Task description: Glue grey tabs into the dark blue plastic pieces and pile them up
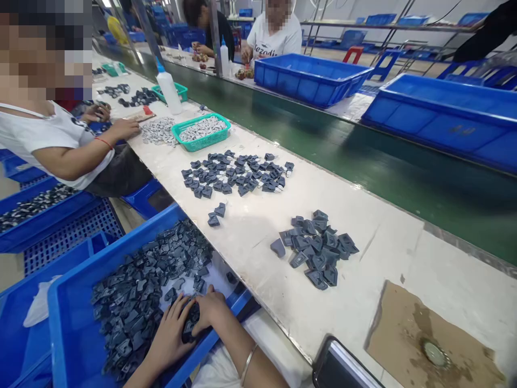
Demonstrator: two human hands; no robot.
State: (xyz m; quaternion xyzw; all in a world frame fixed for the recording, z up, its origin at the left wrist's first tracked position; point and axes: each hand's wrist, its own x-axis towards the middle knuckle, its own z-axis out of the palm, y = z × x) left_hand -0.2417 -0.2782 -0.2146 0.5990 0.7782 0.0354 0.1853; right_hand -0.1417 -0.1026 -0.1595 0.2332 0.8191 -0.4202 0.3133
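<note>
My left hand [171,330] and my right hand [208,310] are down inside a blue crate [60,334]. Between them they cup a clump of small dark grey plastic pieces [191,319], fingers curved round its sides. How many pieces they hold is hidden. A large heap of the same pieces [137,291] fills much of the crate, and a pale patch of its bottom shows just beyond my fingers. On the white table beside the crate lies a loose pile of dark pieces [317,245], with a larger spread of pieces with white bits [238,173] farther left.
Brown cardboard [396,323] with a round metal cap [435,353] lies at the right, near a phone [343,366]. A green basket [202,141] of white parts and a white bottle [169,91] stand farther along. A co-worker [68,143] sits at the left. Blue bins [311,81] line the far side.
</note>
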